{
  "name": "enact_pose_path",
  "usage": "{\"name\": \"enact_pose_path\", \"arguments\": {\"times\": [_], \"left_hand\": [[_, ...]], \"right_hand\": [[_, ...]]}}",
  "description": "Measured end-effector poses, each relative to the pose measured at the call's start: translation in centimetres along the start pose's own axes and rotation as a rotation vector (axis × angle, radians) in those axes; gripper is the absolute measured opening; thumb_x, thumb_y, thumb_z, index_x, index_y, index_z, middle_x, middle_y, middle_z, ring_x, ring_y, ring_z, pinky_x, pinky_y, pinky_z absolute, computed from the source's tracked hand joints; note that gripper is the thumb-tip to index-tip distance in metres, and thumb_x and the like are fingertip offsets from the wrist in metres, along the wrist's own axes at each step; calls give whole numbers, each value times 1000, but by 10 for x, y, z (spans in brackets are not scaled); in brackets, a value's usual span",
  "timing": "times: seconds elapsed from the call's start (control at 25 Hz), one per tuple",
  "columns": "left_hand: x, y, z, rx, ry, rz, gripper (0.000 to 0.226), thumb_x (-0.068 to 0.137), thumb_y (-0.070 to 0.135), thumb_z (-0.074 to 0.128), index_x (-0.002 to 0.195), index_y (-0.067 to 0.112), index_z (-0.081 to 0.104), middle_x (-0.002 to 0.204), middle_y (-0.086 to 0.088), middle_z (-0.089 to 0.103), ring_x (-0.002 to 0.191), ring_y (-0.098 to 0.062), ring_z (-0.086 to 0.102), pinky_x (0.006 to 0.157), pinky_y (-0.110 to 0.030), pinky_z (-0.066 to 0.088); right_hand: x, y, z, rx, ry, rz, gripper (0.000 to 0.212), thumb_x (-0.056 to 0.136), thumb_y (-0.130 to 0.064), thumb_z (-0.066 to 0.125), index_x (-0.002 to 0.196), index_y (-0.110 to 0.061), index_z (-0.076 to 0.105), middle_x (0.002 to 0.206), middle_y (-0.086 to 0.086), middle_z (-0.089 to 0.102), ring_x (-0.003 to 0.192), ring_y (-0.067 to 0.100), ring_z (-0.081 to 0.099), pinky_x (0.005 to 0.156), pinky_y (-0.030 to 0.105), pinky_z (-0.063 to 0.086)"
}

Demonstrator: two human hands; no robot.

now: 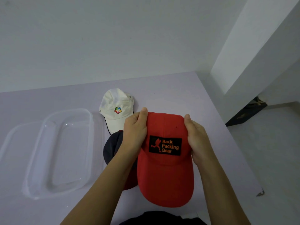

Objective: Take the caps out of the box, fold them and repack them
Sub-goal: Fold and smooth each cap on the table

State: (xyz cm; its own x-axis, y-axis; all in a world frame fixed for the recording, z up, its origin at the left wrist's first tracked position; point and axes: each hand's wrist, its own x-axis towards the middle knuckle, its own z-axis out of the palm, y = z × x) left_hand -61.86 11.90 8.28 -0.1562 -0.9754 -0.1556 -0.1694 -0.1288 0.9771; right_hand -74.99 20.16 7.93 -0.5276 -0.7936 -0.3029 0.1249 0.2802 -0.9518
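A red cap (165, 174) with a black "Back Packing Gear" patch is held over the table, its brim pointing toward me. My left hand (134, 132) grips the left side of its crown, thumb on top. My right hand (197, 138) grips the right side the same way. A cream cap (116, 109) with a coloured logo lies on the table beyond my left hand. A dark navy cap (112, 148) lies below it, partly hidden by my left forearm. The clear plastic box (90, 143) stands at the left with nothing in it.
A clear lid (9, 140) lies left of the box. The pale lilac table (178, 95) ends at a right edge near the white wall and a grey floor. A dark object (246, 114) lies on the floor at the right.
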Motion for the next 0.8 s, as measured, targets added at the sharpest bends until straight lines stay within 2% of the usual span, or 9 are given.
{"name": "enact_pose_path", "arguments": {"times": [0.08,0.16,0.2,0.24,0.36,0.44,0.6,0.72,0.8], "left_hand": [[4,-1,-1,-61,9,-50,39,95,35,46,65,11,42,59,-1,31,53,-9,30,52,-24,29],[6,-8,-2,-123,25,-116,33,93,38,47,72,13,48,65,-7,36,61,-17,35,59,-31,33],[6,-11,-4,-147,49,-150,31,92,40,47,75,15,51,68,-7,40,64,-20,37,61,-33,35],[7,-12,-7,-176,73,-178,30,92,41,47,77,15,53,70,-7,42,66,-21,39,60,-33,37],[11,-12,-16,-337,160,-244,36,94,39,47,74,9,56,65,-2,49,60,-16,47,58,-29,42],[14,-13,-20,-330,189,-206,37,93,40,48,73,10,53,61,-1,42,55,-14,41,55,-29,37],[21,-16,-30,-259,217,-100,50,93,43,47,66,1,43,61,-3,29,54,-15,29,51,-29,29],[22,-15,-31,-233,254,-35,48,94,42,45,59,12,34,56,0,28,50,-13,28,49,-29,28],[16,-15,-28,-216,295,6,47,94,44,42,57,16,36,56,-3,32,52,-16,32,50,-30,31]], "right_hand": [[1,-3,2,-23,-7,-26,70,90,-56,40,102,12,52,105,33,61,97,48,58,88,54,51],[3,-3,5,-117,-1,-59,76,80,-69,42,86,5,56,86,22,65,79,37,62,81,46,52],[4,0,5,-166,-42,-45,77,78,-74,41,87,0,61,86,16,66,82,31,63,85,44,50],[6,3,4,-174,-119,20,79,77,-77,38,97,-5,65,97,13,70,92,28,65,92,45,48],[3,16,0,155,-313,257,70,74,-69,36,109,-17,68,113,6,70,108,20,64,96,38,46],[-4,28,3,358,-335,321,64,79,-62,37,114,-16,65,116,8,69,110,22,64,93,38,48],[-7,41,12,442,-330,296,65,83,-57,36,126,-13,57,124,9,64,114,22,61,89,34,54],[-8,40,15,477,-370,316,66,85,-61,30,129,-18,55,126,8,63,116,22,60,96,39,49],[-10,42,17,437,-404,309,67,85,-64,26,130,-22,54,126,7,63,117,22,60,97,40,48]]}}
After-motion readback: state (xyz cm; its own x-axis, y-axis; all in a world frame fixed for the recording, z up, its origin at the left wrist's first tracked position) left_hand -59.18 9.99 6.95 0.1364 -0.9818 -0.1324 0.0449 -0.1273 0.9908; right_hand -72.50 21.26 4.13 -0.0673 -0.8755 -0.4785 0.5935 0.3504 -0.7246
